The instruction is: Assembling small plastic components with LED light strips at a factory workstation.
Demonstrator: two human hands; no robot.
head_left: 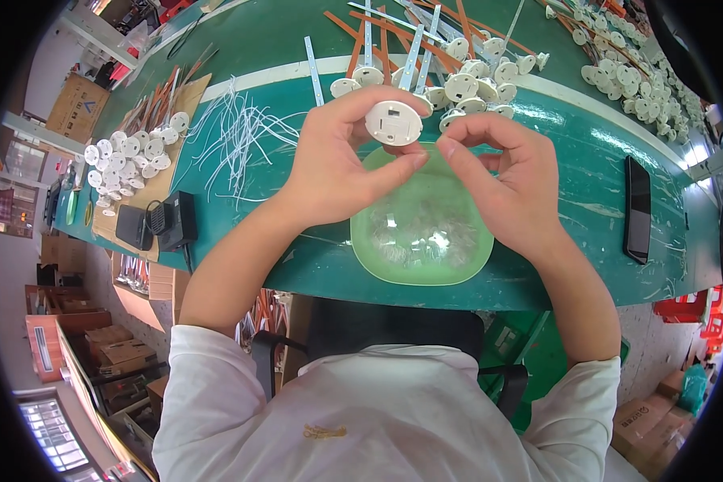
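Note:
My left hand (337,161) grips a round white plastic disc (394,123) between thumb and fingers. The disc's flat face, with small slots and a dark square opening, is turned toward me. Just to its right is my right hand (510,173), thumb and forefinger brought together in a pinch. Whatever may be between those fingertips is too small to make out. Beneath both hands sits a light green bowl (422,279) holding small clear pieces. Beyond the hands lie several similar white discs (461,86) with orange and pale strips attached.
Thin white wires (237,145) lie loose on the green table (586,233). Left of them, more white discs (124,161) rest on cardboard, near a black box-shaped device (178,221). A black phone (638,210) lies at right. Another disc pile (631,84) is at the far right.

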